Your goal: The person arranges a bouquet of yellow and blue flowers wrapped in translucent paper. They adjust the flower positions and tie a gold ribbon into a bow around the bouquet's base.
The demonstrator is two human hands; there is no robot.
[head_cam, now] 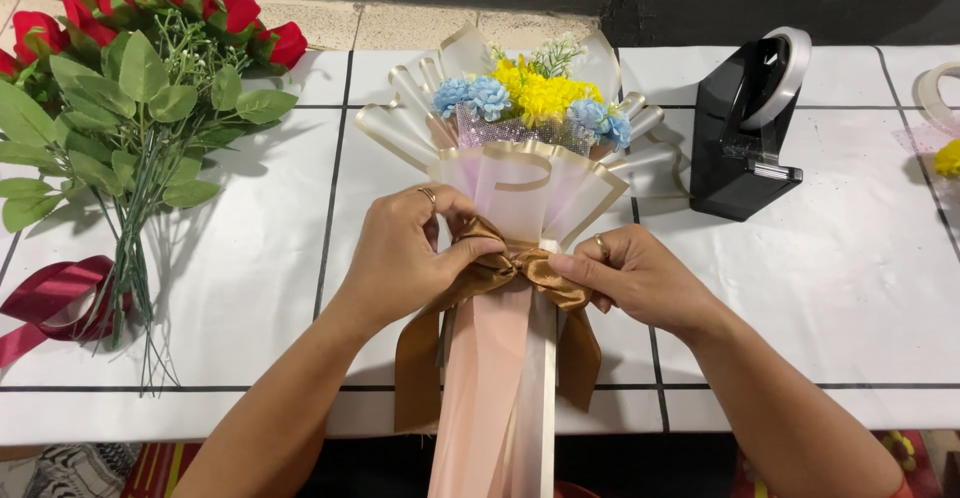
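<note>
My left hand: My left hand [412, 253] is closed in a pinch on the left loop of the gold bow [512, 270]. My thumb and fingers squeeze the ribbon tight. I have a ring on one finger.

My right hand: My right hand [625, 276] pinches the right loop of the same bow. The fingers are curled in and the fingertips press on the shiny ribbon. It has a ring too.

Bow: It is brown-gold and shiny. It sits at the neck of the bouquet [525, 133], right between my two hands. Two long tails hang down, one on each side of the stem part.

Bouquet: It lies flat on the white table [850, 278], flowers pointing away from me. It has yellow and blue flowers inside pink and clear paper with gold edges. The long pink wrap comes down toward me, past the table edge.

Left side: A bunch of red roses [120, 68] with green leaves lies there, well apart from my hands. A dark red ribbon [50, 298] is by its stems.

Right side: A black tape holder [745, 133] stands near the bouquet.
</note>
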